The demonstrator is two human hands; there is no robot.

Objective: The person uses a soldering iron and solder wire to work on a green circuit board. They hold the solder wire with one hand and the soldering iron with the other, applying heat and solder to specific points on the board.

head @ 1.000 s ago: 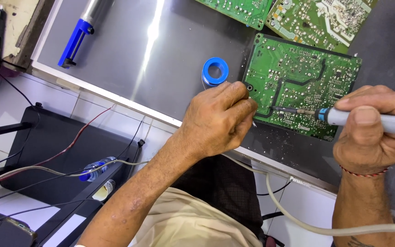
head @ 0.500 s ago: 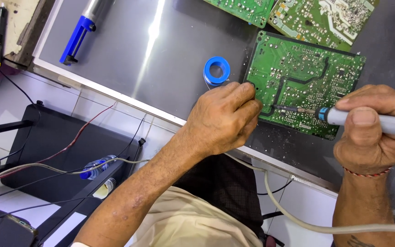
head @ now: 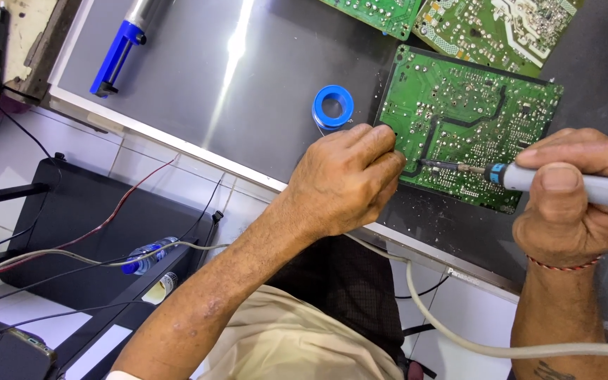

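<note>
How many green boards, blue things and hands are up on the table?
Green circuit boards: 3
Blue things: 2, solder spool, desoldering pump
Hands: 2, left hand, right hand holding the soldering iron
Total: 7

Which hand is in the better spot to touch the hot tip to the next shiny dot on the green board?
Probably the right hand: it grips the soldering iron, whose tip already rests on the green circuit board. The left hand holds no tool and only presses the board's edge.
</note>
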